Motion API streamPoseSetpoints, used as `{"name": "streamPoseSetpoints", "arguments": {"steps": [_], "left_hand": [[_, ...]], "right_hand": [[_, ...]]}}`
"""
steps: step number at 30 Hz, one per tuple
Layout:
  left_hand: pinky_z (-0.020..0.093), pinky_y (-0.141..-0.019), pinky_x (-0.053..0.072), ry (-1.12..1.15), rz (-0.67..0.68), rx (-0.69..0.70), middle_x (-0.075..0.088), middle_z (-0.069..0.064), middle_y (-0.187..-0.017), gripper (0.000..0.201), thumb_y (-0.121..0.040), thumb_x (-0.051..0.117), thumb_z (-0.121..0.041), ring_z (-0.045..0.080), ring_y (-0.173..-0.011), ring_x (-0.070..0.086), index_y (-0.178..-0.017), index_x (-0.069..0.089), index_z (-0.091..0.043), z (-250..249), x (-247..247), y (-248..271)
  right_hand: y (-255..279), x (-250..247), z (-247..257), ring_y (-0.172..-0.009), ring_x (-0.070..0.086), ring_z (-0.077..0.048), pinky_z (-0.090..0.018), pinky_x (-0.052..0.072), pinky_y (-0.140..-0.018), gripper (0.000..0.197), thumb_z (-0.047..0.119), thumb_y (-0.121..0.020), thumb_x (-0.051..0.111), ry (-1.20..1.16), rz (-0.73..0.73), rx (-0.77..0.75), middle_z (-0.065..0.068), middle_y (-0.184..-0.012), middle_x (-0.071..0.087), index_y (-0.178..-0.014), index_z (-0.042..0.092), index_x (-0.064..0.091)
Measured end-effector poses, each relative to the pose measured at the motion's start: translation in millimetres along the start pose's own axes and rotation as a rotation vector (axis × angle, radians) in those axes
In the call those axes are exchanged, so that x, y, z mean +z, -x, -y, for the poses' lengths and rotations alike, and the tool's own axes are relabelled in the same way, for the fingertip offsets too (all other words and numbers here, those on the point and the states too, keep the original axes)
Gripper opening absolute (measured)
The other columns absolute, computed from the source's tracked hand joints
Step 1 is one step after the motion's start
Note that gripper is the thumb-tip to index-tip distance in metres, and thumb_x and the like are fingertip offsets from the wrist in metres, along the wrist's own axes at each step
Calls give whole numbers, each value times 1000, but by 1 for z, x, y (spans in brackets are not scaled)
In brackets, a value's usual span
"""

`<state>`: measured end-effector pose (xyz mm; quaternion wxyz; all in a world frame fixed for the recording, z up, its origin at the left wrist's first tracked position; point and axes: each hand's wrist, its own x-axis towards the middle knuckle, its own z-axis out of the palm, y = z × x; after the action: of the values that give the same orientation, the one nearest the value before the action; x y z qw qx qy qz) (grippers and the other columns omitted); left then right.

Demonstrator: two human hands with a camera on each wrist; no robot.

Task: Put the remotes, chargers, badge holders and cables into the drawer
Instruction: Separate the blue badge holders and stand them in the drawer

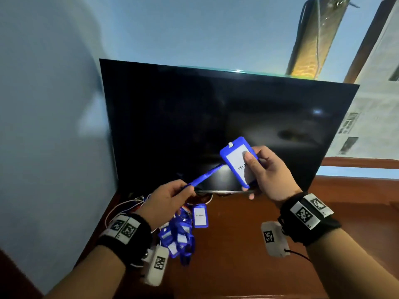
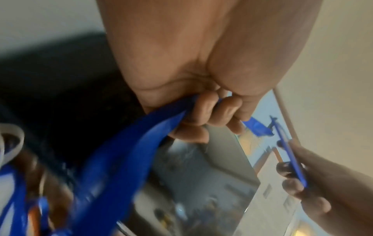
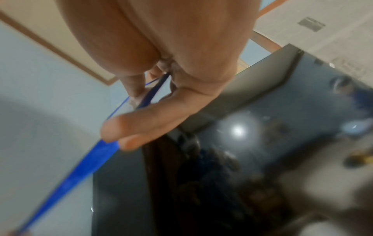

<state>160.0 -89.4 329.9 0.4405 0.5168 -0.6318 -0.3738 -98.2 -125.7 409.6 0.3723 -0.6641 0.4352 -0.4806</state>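
My right hand [image 1: 257, 169] grips a blue badge holder [image 1: 236, 156] with a white card, lifted in front of the television; the thumb lies across the card. Its blue lanyard [image 1: 205, 175] runs taut down-left to my left hand [image 1: 179, 193], which pinches the strap. The left wrist view shows the strap [image 2: 129, 153] passing through curled fingers [image 2: 203, 110], and the badge holder [image 2: 290, 151] edge-on in the other hand. In the right wrist view the lanyard [image 3: 80, 174] stretches away below my fingers [image 3: 141, 126]. A pile of more blue badge holders [image 1: 183, 229] lies on the wooden top. No drawer is in view.
A large dark television [image 1: 216, 126] stands at the back of the brown wooden cabinet top [image 1: 248, 277]. White and red cables [image 1: 127, 207] lie tangled at the left by the blue wall [image 1: 49, 126]. Bare wood spreads to the right.
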Motion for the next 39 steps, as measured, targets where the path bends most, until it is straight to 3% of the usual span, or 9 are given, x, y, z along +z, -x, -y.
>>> {"name": "streamPoseSetpoints", "arguments": {"steps": [5,9,14,17,21,27,33,35,39], "left_hand": [[26,-80,53,-349,94,88,72,-13,-89,8,-104,58,-37,5,-85,68,-106,65,-35,6,-33,25],[29,-73,53,-605,162,87,69,-13,-80,10,-102,58,-46,4,-71,63,-102,66,-40,15,-37,45],[35,-78,55,-736,314,92,70,-13,-87,27,-99,52,-62,6,-76,64,-108,66,-40,16,-37,72],[33,-75,53,-698,328,174,67,-13,-83,26,-100,53,-58,7,-78,63,-98,66,-36,-7,-41,81],[27,-66,48,-715,225,266,61,-11,-73,25,-99,61,-49,10,-73,60,-81,65,-33,-37,-55,75],[31,-65,52,-633,149,94,67,-6,-72,27,-94,68,-51,12,-67,64,-78,67,-30,-26,-77,47],[43,-73,56,-366,159,-84,73,9,-80,28,-92,70,-47,20,-68,64,-87,72,-19,25,-68,41],[39,-68,51,-282,183,-125,66,5,-70,27,-100,63,-38,16,-64,55,-81,71,-21,38,-55,52],[32,-57,35,-285,234,-169,46,-9,-56,48,-104,44,-55,14,-51,40,-75,63,-23,49,-21,79]], "right_hand": [[6,9,-33,-45,64,-39,-35,52,-41,9,35,-106,53,134,109,147,-15,-66,63,-102,27,55],[9,29,-48,-48,65,-34,-30,49,-37,12,12,-102,56,128,219,195,-11,-73,66,-112,18,51],[12,55,-61,-50,66,-24,-29,48,-40,20,18,-93,75,205,161,113,-15,-79,71,-99,20,55],[17,72,-82,-55,67,-9,-31,55,-50,19,30,-90,76,418,197,55,1,-78,72,-91,31,57],[40,95,-96,-81,66,-10,-34,56,-76,17,41,-91,72,641,411,-36,13,-90,69,-104,34,65],[73,113,-84,-92,67,-4,-23,53,-84,19,29,-89,78,397,650,-93,8,-101,75,-107,24,75],[66,101,-62,-87,72,-14,-34,58,-80,18,32,-87,80,83,476,-146,6,-95,77,-104,26,77],[59,97,-58,-83,72,-12,-34,59,-75,15,25,-88,78,3,360,-173,4,-93,78,-103,21,77],[42,89,-60,-60,60,-3,-24,49,-60,7,10,-91,76,-63,69,-127,9,-72,72,-94,17,75]]}}
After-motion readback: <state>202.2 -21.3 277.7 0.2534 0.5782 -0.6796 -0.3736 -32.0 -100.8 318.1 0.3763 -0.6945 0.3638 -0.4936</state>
